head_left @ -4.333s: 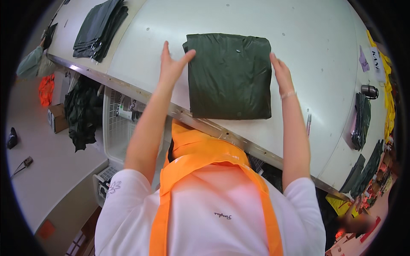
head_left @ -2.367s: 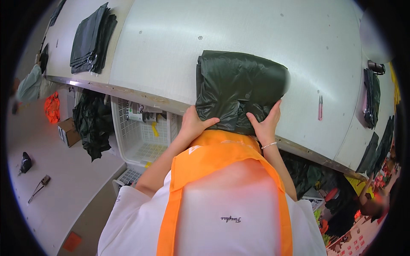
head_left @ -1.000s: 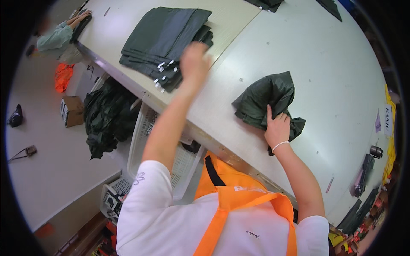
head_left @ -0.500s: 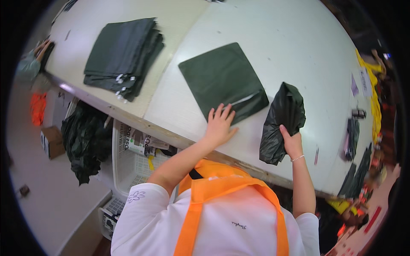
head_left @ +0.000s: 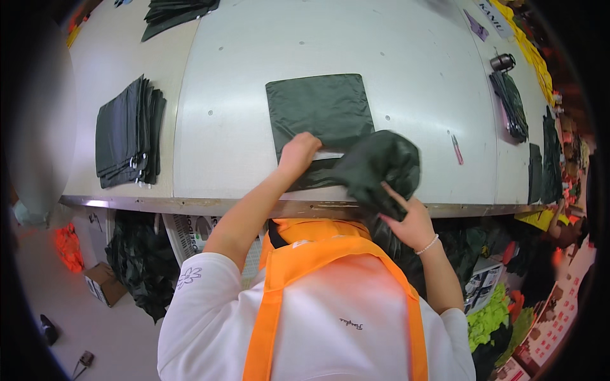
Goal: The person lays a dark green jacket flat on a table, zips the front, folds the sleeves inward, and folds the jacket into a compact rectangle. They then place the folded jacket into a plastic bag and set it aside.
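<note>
A long white desk (head_left: 229, 120) fills the upper part of the view, its front edge running across the middle. Below it the person's body takes up the lower centre: white long sleeves and an orange apron (head_left: 305, 279) with straps over the shoulders.

On the desk, straight ahead of the person, lies a flat dark green bag (head_left: 318, 108), rectangular and smoothed out, its near end at the desk's front edge. The left hand (head_left: 297, 152) rests on that near end, fingers curled at a pale strip along the bag's opening; the grip looks narrow, pinching the edge there, though the fingertips themselves are hidden. Just to the right, touching the bag's near right corner, is a bunched dark green garment (head_left: 380, 170), loosely wadded and overhanging the desk edge. The right hand (head_left: 410, 219), a thin bracelet on its wrist, holds the garment from below with fingers spread up into the cloth, so its grip is closed on the garment.

To the left, well apart from the hands, a stack of folded dark green bags (head_left: 127, 133) sits on the desk. Another dark pile (head_left: 178, 11) lies at the far left end. On the right side lie more dark folded pieces (head_left: 510, 105) and, beyond them, a small dark metal cup (head_left: 502, 61). A pink pen (head_left: 457, 149) lies near the right of the garment.

Under the desk at left hang dark garments (head_left: 143, 267), with a cardboard box (head_left: 105, 282) on the floor beside them.
</note>
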`<state>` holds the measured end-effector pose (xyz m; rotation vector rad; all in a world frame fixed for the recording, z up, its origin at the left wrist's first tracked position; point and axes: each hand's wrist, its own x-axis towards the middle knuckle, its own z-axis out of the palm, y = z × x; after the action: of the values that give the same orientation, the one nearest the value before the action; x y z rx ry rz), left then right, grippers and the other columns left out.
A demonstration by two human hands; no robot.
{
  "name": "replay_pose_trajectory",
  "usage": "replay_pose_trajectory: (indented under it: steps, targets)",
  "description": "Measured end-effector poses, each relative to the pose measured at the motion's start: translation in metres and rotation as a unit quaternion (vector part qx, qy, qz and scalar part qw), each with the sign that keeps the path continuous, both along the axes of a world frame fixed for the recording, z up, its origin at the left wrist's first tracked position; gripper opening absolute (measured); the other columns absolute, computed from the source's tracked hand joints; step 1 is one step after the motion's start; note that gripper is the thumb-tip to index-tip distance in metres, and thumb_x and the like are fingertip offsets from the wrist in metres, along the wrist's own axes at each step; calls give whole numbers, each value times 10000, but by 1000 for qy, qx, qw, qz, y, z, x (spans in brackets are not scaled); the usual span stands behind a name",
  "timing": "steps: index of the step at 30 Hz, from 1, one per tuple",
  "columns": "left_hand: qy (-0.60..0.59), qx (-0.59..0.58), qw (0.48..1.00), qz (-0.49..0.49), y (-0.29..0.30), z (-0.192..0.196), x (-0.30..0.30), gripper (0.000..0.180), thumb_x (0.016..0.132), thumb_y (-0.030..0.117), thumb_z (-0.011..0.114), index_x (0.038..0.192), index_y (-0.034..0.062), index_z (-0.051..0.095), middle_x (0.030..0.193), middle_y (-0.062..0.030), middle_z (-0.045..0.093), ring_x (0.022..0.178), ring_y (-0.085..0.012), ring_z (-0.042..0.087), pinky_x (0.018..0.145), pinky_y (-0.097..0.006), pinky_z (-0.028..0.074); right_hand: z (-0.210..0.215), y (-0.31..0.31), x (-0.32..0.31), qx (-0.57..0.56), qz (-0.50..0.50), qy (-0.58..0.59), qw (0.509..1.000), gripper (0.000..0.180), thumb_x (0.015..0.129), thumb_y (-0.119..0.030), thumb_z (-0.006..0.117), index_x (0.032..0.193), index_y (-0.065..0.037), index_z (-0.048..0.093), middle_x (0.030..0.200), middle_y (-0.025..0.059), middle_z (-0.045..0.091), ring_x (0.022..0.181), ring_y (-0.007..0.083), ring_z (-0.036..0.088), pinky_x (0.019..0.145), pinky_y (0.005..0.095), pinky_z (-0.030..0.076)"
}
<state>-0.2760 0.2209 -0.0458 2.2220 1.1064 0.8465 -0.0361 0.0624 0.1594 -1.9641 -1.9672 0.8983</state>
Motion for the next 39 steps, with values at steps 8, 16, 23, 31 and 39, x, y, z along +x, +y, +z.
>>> replay_pose_trajectory:
  steps: [8,16,23,31,39]
  targets:
    - [-93,-248,959,-100,26,112,1,189,893,144,605,941,-35,643,765,-82,639,729,-128,571,677,-276,464,-64,51,-31,-6,225,12,974,584,752,-335,700,1305,-312,516,1147,194,552,921,360,599,826,421,488]
    - [-139,-267,953,38,38,73,-73,466,813,80,660,1254,32,518,1054,-82,628,991,-201,554,803,-313,477,-65,86,-29,-90,66,-34,993,541,820,-433,633,1333,-365,477,1059,210,550,970,368,591,859,407,484]
    - [0,-312,941,130,20,61,-25,211,877,195,588,878,-14,611,686,-123,656,631,-223,633,614,-332,485,-70,108,-25,-80,7,-48,996,558,846,-467,582,1364,-304,455,1132,230,549,1037,377,572,895,417,468]
    - [26,92,991,-91,-57,120,28,67,711,61,605,692,86,546,599,-107,512,602,-313,543,551,-425,432,-62,126,-25,-81,-58,-94,991,376,834,-326,576,1097,-67,644,1056,237,606,893,396,617,803,439,504]
    - [77,-55,995,-42,-16,186,45,262,731,337,674,726,78,636,605,-81,590,623,-306,608,587,-413,501,-51,107,-51,7,37,-151,988,210,731,-159,576,863,-20,664,974,241,626,822,338,646,708,418,525]
